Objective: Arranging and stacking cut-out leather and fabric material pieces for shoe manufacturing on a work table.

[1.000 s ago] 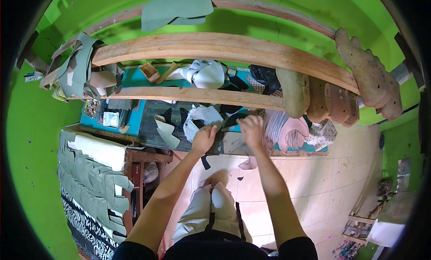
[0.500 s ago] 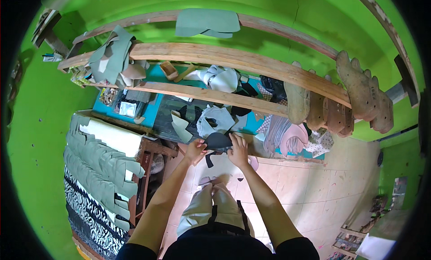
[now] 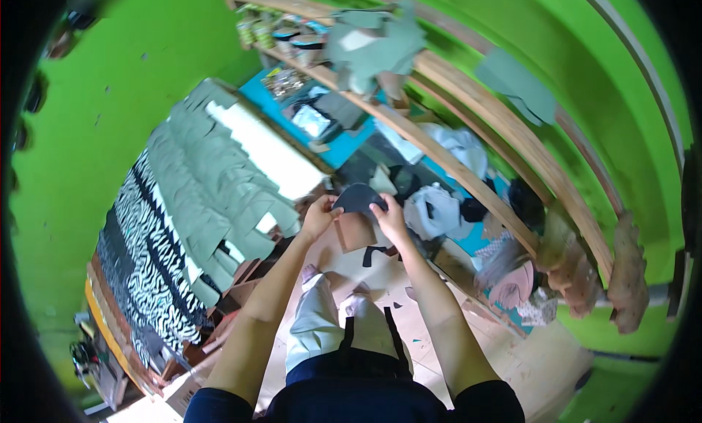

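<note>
1. A black piece is held up in front of the person, stretched between the left hand and the right hand.
2. It looks thin and flat, like a sheet of material, in one even dark colour with a dull finish; no pattern shows on it.
3. Its upper edge makes a smooth, rounded arch, and its sides narrow toward the hands. The exact line of its lower edge is too small to tell.
4. The left fingers are clamped on its left end, and the right fingers pinch its right end.
5. In the view, a brown panel shows just below the piece, and a black strip lies on the floor further down.
6. Beyond the hands is the surface with a teal covering, bearing a pale pile near the right hand.
7. To the left, grey-green cut pieces lie in overlapping rows beside a white sheet.
</note>
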The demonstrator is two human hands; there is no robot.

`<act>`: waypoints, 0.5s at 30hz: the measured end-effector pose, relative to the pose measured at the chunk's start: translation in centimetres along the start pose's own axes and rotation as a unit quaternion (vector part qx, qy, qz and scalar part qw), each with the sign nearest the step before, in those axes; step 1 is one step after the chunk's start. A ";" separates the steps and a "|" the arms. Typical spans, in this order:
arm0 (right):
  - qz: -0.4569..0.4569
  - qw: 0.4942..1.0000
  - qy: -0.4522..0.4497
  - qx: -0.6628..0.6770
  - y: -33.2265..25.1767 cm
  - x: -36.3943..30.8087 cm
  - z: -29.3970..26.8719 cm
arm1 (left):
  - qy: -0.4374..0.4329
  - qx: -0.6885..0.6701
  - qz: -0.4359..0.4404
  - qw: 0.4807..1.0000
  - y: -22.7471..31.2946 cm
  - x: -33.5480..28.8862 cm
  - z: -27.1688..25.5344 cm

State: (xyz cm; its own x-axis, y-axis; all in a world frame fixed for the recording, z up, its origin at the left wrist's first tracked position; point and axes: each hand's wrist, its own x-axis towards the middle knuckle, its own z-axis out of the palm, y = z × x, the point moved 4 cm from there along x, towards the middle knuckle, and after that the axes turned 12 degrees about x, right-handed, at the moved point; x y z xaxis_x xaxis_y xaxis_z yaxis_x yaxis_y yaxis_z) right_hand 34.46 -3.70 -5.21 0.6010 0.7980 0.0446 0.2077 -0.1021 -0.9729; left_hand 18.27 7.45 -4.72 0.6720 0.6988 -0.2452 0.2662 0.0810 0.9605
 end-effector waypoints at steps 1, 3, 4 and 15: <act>0.007 1.000 -0.011 0.011 -1.4 0.8 1.5 | 0.024 0.023 -0.034 0.999 0.8 -0.4 -1.8; 0.020 0.996 -0.059 0.058 -3.0 2.5 4.9 | 0.065 0.010 -0.036 0.997 0.7 -0.6 -5.4; 0.008 0.995 -0.074 0.069 -3.2 3.5 6.0 | 0.083 0.023 -0.026 0.996 0.6 -0.2 -6.8; 0.028 0.960 -0.209 0.182 -10.1 10.7 22.0 | 0.211 0.079 -0.018 0.974 1.7 -1.0 -23.7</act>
State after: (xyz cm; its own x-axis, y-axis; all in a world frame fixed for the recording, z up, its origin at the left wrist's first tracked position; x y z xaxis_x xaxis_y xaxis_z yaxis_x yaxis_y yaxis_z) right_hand 21.84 18.93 0.06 0.2247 0.9739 -0.0317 -0.1456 0.0014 -0.9893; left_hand 1.69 23.79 0.31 0.3242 0.9305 -0.1705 0.4101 0.0242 0.9117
